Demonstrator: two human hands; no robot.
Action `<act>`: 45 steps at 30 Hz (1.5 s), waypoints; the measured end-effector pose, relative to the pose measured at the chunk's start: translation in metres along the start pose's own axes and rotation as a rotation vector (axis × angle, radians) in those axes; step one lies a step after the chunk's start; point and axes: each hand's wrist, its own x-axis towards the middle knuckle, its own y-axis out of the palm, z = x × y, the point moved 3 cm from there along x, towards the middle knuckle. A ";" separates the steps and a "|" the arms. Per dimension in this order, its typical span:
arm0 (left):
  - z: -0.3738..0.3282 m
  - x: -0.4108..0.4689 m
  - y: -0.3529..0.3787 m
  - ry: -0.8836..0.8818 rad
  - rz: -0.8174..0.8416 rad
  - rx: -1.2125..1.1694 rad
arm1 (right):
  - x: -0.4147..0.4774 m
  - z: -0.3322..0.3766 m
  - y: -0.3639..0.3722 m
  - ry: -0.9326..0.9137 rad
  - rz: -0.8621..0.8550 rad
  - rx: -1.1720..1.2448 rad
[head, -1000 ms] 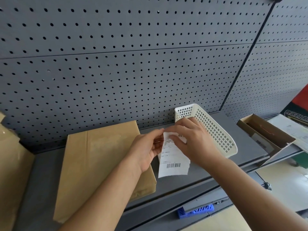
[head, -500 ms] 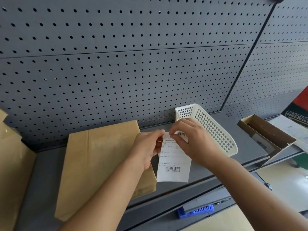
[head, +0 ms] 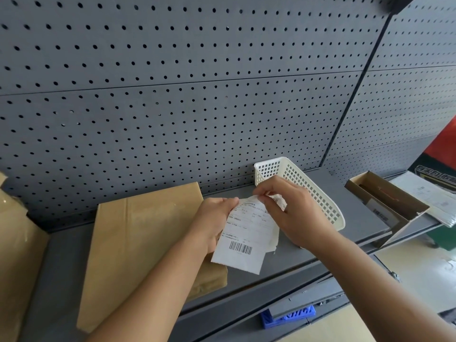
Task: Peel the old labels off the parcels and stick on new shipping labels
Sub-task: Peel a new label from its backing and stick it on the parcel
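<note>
The right hand pinches the top corner of the shipping label between thumb and forefinger, just right of the frame's centre. The left hand grips the label's left edge with curled fingers. Along the right edge a second white layer, probably the backing sheet, stands away from the printed face. Which layer the right hand has at the corner I cannot tell.

The label looks thin, light and limp, and it sags below the hands with the barcode lowest. Once bared, the adhesive side will likely cling to itself or to skin. It is best held by the edges and corners only, and kept taut between both hands until it is laid down.

The parcel lies flat on the shelf, lower left of centre, with its near right corner under the left forearm. It seems stiff and flat-topped, a steady surface for pressing a label onto. A second tan parcel stands at the left edge.

Behind the right hand a white lattice basket lies against the pegboard. The hand covers its near end, so its contents cannot be told. At the right edge an open cardboard box sits tilted on the shelf end, showing a dark interior with a thin red line. What that is stays unclear. Printed sheets lie just beyond it.
</note>
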 end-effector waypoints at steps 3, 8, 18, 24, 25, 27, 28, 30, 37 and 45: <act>0.001 0.003 -0.002 -0.002 -0.008 0.063 | -0.001 0.005 -0.002 -0.028 -0.015 0.024; 0.000 0.009 -0.008 -0.022 0.022 0.059 | 0.001 0.019 -0.018 -0.068 -0.082 0.047; -0.002 0.020 0.006 0.115 -0.065 0.287 | 0.014 0.044 -0.067 -0.171 -0.328 0.067; 0.001 0.041 0.006 0.109 -0.101 0.582 | 0.017 0.049 -0.078 -0.242 -0.371 0.085; 0.001 0.042 0.004 0.117 -0.099 0.646 | 0.017 0.050 -0.079 -0.258 -0.379 0.094; 0.000 0.043 0.002 0.152 -0.098 0.804 | 0.017 0.051 -0.081 -0.291 -0.399 0.111; 0.000 0.044 0.001 0.177 -0.089 0.890 | 0.016 0.052 -0.083 -0.306 -0.409 0.122; 0.000 0.044 0.003 0.253 -0.078 1.042 | 0.016 0.053 -0.087 -0.327 -0.438 0.144; 0.003 0.031 0.006 0.305 0.063 1.069 | 0.020 0.058 -0.102 -0.302 -0.467 0.241; -0.016 0.001 -0.006 0.381 -0.030 0.959 | 0.026 0.051 -0.087 -0.180 -0.338 0.350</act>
